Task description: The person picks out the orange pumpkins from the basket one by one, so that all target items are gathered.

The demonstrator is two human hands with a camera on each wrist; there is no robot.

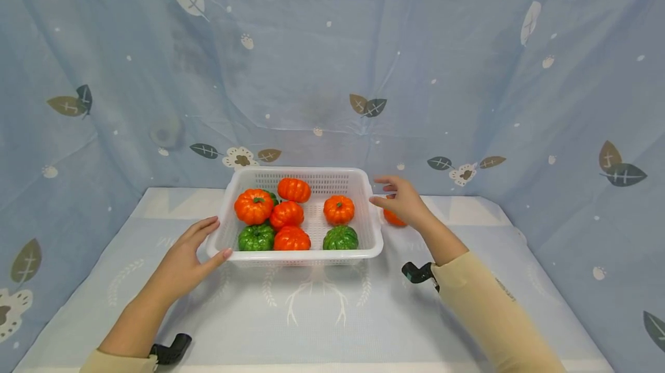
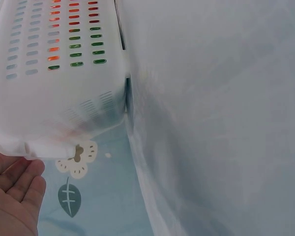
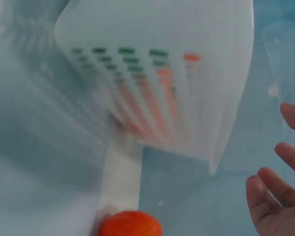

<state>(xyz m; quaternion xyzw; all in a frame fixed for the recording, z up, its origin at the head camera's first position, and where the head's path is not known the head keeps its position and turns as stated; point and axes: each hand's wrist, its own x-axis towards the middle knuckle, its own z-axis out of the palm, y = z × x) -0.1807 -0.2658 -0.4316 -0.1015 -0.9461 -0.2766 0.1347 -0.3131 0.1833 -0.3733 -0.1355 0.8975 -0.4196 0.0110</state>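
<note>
Around the back & sides, a blue leaf-print curtain (image 1: 322, 61) is hanging, w/ a pale blue & white table (image 1: 312, 338) standing before it. Approx. ctr. on the table's rear half, a white perforated basket (image 1: 322, 255) is sitting upright. Beige sleeves (image 1: 488, 309) are covering the forearms. By the basket's L side, the L hand (image 1: 189, 260) is holding its fingers extended, thumb spreading wide toward the front-L corner; can't tell re: contact w/ the rim. Off the R side, the R hand (image 1: 405, 202) is hovering, thumb & fingers spreading apart; the R wrist view is showing a gap b/w hand & basket. Inside the basket, four orange pumpkins (image 1: 287, 215) are clustering toward the L, a fifth sitting apart toward the R. Green pumpkins (image 1: 340, 238) are sitting at front L & front R, a third mostly hiding behind the L cluster. Just R of the basket, another orange pumpkin (image 1: 393, 220) is lying on the table, partly hiding behind the R hand. Black wrist mounts (image 1: 174, 350) are poking out at both cuffs.
</note>
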